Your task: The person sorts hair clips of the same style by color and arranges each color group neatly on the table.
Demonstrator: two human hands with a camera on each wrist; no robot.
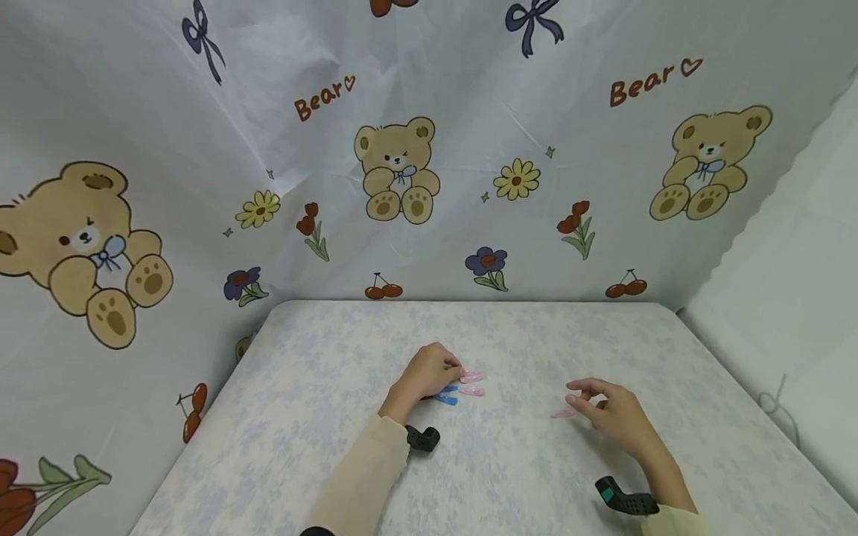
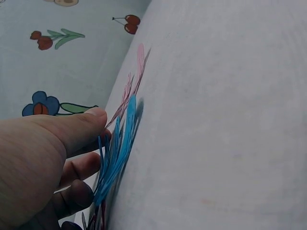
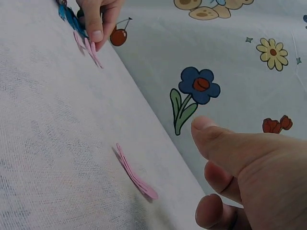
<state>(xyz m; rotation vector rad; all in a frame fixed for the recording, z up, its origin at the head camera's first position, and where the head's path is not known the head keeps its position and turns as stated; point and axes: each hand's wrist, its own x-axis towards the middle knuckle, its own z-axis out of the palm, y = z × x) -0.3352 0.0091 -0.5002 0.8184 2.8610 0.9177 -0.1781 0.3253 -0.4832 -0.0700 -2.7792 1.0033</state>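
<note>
My left hand (image 1: 427,371) pinches the end of a pink hair clip (image 1: 472,376) between thumb and index finger, at the table's middle. Beside it another pink hair clip (image 1: 472,391) lies on the cloth. Below that hand are blue hair clips (image 2: 120,148), partly covered by it in the head view. A dark red piece (image 2: 103,213) shows behind them, mostly hidden. To the right, my right hand (image 1: 613,413) hovers with loosely bent fingers, holding nothing. Close to its thumb, a single pink hair clip (image 3: 134,175) lies on the table, apart from the fingers in the right wrist view.
A pale floral cloth covers the table (image 1: 509,476). Behind and to the left hangs a bear-printed curtain (image 1: 462,97). A white wall (image 1: 804,298) stands at the right, with a thin cord (image 1: 777,409) beside the table edge.
</note>
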